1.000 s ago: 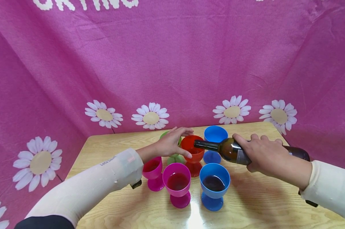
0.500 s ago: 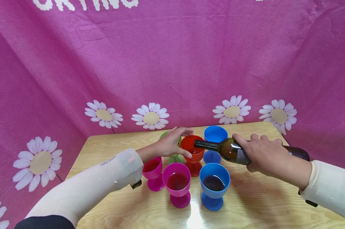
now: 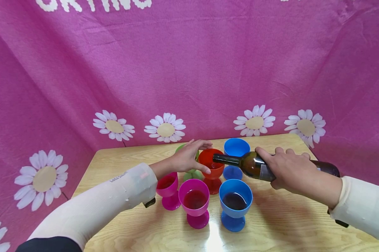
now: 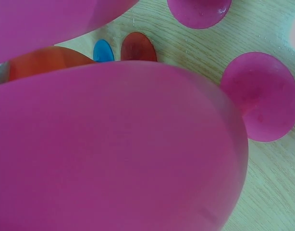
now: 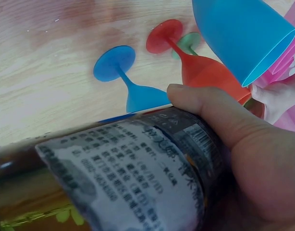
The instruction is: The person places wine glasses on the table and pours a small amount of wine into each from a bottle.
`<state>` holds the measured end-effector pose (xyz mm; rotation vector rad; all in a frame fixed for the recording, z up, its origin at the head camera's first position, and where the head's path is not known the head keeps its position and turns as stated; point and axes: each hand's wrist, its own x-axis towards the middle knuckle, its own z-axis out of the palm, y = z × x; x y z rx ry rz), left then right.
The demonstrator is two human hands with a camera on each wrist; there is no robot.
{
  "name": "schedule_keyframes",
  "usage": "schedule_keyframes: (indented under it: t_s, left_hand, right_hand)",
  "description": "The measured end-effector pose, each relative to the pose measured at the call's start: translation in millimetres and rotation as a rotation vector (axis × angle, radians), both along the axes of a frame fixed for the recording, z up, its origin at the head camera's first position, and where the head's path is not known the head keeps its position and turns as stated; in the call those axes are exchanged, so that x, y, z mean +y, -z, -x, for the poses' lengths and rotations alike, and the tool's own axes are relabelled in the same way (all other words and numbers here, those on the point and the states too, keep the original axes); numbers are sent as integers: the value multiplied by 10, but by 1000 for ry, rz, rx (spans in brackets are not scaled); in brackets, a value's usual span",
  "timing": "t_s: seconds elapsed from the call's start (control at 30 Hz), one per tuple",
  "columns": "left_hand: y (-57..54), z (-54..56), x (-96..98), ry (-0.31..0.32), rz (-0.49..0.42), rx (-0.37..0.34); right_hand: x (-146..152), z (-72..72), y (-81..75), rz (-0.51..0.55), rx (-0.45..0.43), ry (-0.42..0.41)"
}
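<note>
In the head view my right hand (image 3: 291, 171) grips a dark glass wine bottle (image 3: 254, 166), tipped nearly level with its neck pointing left. The bottle's mouth lies over the rim of a red goblet (image 3: 213, 171), which has some dark liquid inside. My left hand (image 3: 186, 157) holds that goblet's bowl from the left, thumb in front and fingers behind. The right wrist view shows the bottle's printed label (image 5: 133, 168) and the red goblet (image 5: 210, 74) beyond it. Pink goblets (image 4: 118, 144) fill most of the left wrist view and hide most of the left hand.
Two pink goblets (image 3: 194, 199) and a blue goblet (image 3: 235, 203) with dark liquid stand in front. Another blue goblet (image 3: 236, 148) is behind the bottle neck. A green goblet (image 3: 193, 176) is partly hidden by the left hand. A pink cloth (image 3: 189, 70) hangs behind the wooden table (image 3: 287, 227).
Both hands, the bottle and the goblets keep nearly the same places. The liquid surface inside the red goblet looks slightly different between frames.
</note>
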<state>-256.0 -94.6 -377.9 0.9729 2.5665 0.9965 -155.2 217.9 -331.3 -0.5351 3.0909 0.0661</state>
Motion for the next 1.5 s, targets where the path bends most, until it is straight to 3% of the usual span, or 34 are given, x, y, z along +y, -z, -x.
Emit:
schedule_keyframes:
  t_s: [0.67, 1.5]
  left_hand:
    - [-19, -9, 0, -1, 3, 0]
    - [-10, -4, -4, 0, 1, -2]
  right_hand:
    - [24, -20, 49, 36, 2, 2]
    - [76, -28, 220, 121, -22, 22]
